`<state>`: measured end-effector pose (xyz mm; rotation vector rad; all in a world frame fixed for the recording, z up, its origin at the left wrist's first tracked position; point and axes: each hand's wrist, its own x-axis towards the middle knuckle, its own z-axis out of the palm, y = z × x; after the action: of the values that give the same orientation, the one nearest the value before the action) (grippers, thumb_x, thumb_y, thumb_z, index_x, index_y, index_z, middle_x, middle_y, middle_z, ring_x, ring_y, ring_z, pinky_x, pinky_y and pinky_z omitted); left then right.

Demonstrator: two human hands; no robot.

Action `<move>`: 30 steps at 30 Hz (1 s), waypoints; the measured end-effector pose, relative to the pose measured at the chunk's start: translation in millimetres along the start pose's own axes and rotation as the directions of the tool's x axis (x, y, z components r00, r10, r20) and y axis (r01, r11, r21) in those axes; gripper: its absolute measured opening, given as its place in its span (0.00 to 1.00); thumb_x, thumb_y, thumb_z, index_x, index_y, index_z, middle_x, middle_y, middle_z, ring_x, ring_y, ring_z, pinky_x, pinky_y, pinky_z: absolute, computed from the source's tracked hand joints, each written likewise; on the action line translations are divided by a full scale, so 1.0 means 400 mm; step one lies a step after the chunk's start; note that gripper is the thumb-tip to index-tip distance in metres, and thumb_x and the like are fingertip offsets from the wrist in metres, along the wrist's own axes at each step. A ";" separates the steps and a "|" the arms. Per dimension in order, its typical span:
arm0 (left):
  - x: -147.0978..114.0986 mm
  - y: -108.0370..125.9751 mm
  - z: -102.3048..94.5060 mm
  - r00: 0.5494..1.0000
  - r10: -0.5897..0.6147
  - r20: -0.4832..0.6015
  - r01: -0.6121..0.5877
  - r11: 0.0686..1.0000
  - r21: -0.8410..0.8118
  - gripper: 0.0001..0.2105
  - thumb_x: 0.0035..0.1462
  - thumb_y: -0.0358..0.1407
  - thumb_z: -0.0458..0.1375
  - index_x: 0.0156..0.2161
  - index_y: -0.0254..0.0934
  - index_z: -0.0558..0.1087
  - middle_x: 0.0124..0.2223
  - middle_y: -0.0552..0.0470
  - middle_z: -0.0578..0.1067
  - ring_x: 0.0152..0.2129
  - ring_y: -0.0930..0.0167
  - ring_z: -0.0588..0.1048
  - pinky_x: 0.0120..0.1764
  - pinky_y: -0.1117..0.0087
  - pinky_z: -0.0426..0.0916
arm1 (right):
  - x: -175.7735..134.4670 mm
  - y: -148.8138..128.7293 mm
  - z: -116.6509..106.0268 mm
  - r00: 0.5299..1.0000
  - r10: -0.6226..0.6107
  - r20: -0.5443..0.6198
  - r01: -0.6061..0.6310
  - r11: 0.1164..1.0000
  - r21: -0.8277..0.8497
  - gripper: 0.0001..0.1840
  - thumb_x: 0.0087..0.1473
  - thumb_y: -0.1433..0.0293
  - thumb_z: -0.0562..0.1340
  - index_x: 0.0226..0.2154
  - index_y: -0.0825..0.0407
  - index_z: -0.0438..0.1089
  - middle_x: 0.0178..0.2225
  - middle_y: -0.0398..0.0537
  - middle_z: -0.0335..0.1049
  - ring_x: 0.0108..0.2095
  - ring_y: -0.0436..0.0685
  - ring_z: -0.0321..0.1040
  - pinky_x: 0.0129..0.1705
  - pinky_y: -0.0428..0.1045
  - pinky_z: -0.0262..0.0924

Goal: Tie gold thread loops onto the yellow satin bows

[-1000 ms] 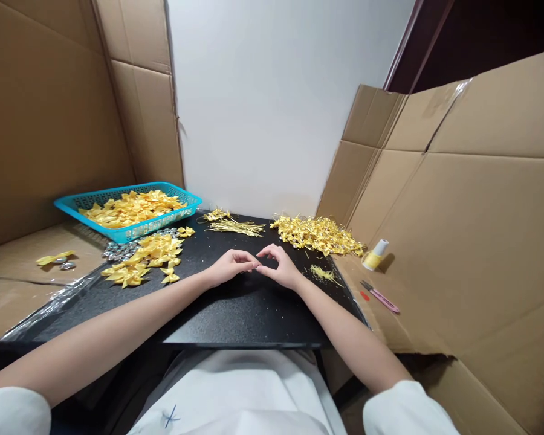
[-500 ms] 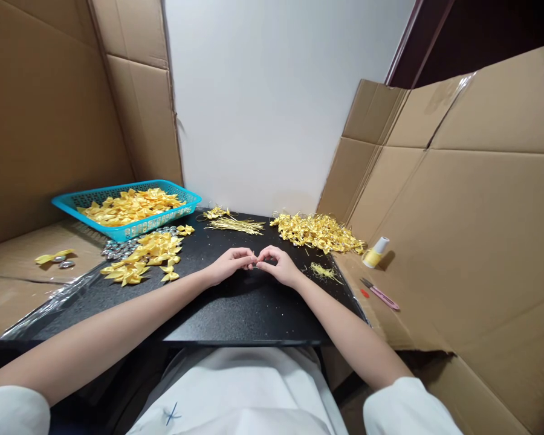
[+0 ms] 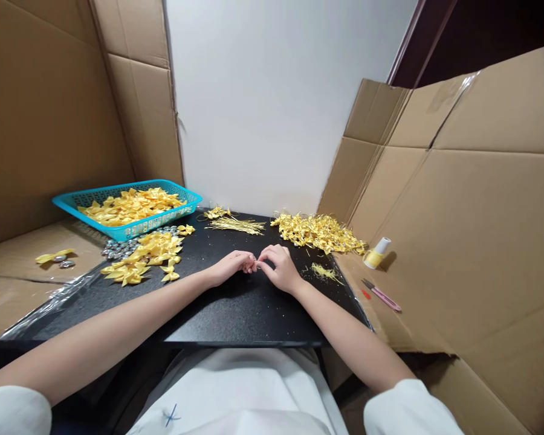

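Over the middle of the black table [image 3: 236, 320], my left hand [image 3: 234, 266] is closed, fingertips pinched round something too small to make out. My right hand [image 3: 278, 266] pinches right beside it, its thumb and forefinger almost touching the left fingertips. A thin yellowish bit shows between them, mostly hidden by the fingers. Beyond the hands lies a bundle of thin gold ties [image 3: 238, 225]. Yellow ribbon bows [image 3: 156, 249] are piled to the left, with silver buttons [image 3: 120, 248] behind them. Bows with gold ties [image 3: 320, 232] form a heap at the back right.
A blue basket [image 3: 127, 232] full of yellow bows stands at the back left. On the right are yellow thread clippings [image 3: 325, 272], a thread spool [image 3: 377, 252] and pink-handled snips [image 3: 385, 297] on cardboard. Cardboard walls [image 3: 489, 223] rise at both sides.
My left fingers have curled in more tightly. The right hand has turned slightly, its fingers more extended toward the left fingertips. The piles look the same.
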<state>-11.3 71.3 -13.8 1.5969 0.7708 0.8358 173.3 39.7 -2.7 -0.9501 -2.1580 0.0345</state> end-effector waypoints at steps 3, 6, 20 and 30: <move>0.002 -0.001 -0.002 0.999 0.010 0.036 -0.011 0.999 0.048 0.09 0.46 0.37 0.52 0.22 0.35 0.69 0.23 0.54 0.69 0.24 0.72 0.64 0.32 0.70 0.60 | -0.003 -0.002 0.008 1.000 -0.001 -0.020 0.001 1.000 -0.025 0.06 0.59 0.69 0.58 0.31 0.50 0.68 0.36 0.46 0.71 0.40 0.54 0.63 0.46 0.51 0.49; 0.002 0.000 -0.002 0.998 0.022 0.066 -0.026 0.997 0.066 0.09 0.47 0.37 0.52 0.22 0.35 0.68 0.23 0.55 0.67 0.23 0.73 0.62 0.31 0.70 0.59 | -0.005 -0.001 0.015 1.000 0.012 -0.025 -0.013 0.999 -0.040 0.07 0.60 0.69 0.57 0.31 0.50 0.68 0.36 0.46 0.70 0.40 0.54 0.63 0.47 0.51 0.49; -0.008 0.015 0.001 0.995 0.034 0.092 -0.040 0.997 0.064 0.10 0.47 0.39 0.52 0.23 0.35 0.69 0.26 0.53 0.69 0.25 0.71 0.62 0.33 0.69 0.60 | 0.000 -0.001 0.027 0.992 0.105 -0.069 -0.101 0.993 0.061 0.05 0.57 0.67 0.60 0.29 0.49 0.68 0.34 0.45 0.71 0.39 0.55 0.64 0.46 0.52 0.49; -0.009 0.019 0.002 0.996 0.008 0.084 -0.003 0.998 -0.059 0.09 0.46 0.37 0.53 0.21 0.35 0.69 0.27 0.52 0.70 0.26 0.71 0.63 0.33 0.69 0.59 | -0.003 -0.009 0.021 0.989 0.085 -0.122 -0.072 0.992 0.107 0.03 0.51 0.73 0.61 0.27 0.49 0.67 0.32 0.43 0.70 0.37 0.54 0.64 0.45 0.52 0.50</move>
<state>-12.1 66.5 -6.9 1.5724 0.6766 0.7835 166.3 38.6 -8.3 -0.9516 -1.9826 0.1192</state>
